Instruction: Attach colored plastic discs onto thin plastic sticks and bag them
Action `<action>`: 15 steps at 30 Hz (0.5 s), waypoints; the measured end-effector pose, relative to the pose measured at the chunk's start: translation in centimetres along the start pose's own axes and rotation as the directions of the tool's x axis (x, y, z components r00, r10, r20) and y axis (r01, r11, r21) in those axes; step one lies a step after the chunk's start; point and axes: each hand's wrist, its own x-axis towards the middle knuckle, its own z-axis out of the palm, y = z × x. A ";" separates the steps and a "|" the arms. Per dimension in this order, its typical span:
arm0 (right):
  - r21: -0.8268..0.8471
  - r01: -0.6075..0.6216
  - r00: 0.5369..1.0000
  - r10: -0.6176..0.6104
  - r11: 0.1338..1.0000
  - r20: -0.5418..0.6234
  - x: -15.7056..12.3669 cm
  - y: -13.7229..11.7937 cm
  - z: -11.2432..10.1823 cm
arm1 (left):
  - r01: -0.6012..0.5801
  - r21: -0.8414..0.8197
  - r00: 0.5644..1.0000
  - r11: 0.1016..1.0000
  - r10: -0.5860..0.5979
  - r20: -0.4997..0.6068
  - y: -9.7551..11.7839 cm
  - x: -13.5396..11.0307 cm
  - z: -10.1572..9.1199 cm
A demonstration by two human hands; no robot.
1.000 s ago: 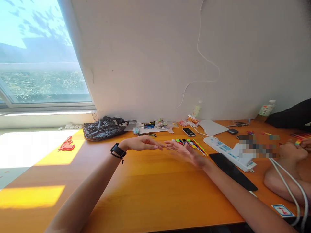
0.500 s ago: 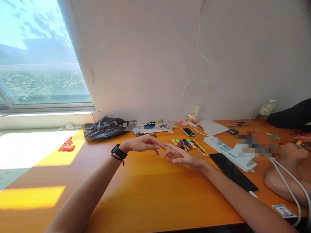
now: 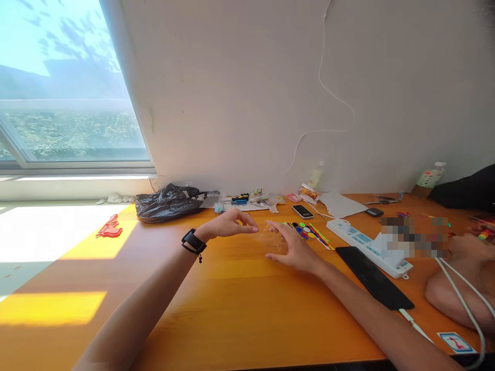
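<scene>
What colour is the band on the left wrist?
Black; the wristband shows best in the head view.

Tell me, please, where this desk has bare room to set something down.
The desk is bare between the forearms toward the near edge, and left of the left hand, before the black bag. Crowded along the wall and right of the right hand: coloured discs, power strip, black tablet.

Bright window (image 3: 69, 103) sunlight, glare patches on table (image 3: 240, 304), edges distorted.
</scene>
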 end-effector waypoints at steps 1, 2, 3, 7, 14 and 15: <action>-0.020 -0.010 1.000 0.011 1.000 0.017 0.0 0.1 0.0 | 0.001 -0.014 1.000 1.000 -0.001 0.002 -0.3 0.1 0.1; -0.038 -0.024 0.999 0.025 0.999 0.040 -0.1 0.2 0.0 | 0.008 -0.027 1.000 1.000 -0.008 0.001 -0.5 0.1 0.3; -0.056 -0.035 0.997 0.039 0.998 0.069 -0.1 0.3 0.1 | 0.021 -0.040 1.000 0.999 -0.021 0.002 -0.8 0.1 0.4; -0.108 -0.049 0.987 0.065 0.993 0.147 -0.3 0.8 0.7 | 0.074 -0.032 0.997 0.997 -0.074 0.017 -1.8 0.4 1.5; -0.143 0.048 0.996 -0.036 0.989 0.086 0.6 -1.8 -1.7 | 0.177 -0.050 0.984 0.983 -0.178 -0.002 -2.6 0.8 2.8; -0.119 0.062 0.998 -0.060 0.991 0.018 0.5 -2.6 -3.2 | 0.207 -0.070 0.978 0.976 -0.207 0.016 -2.7 0.7 2.7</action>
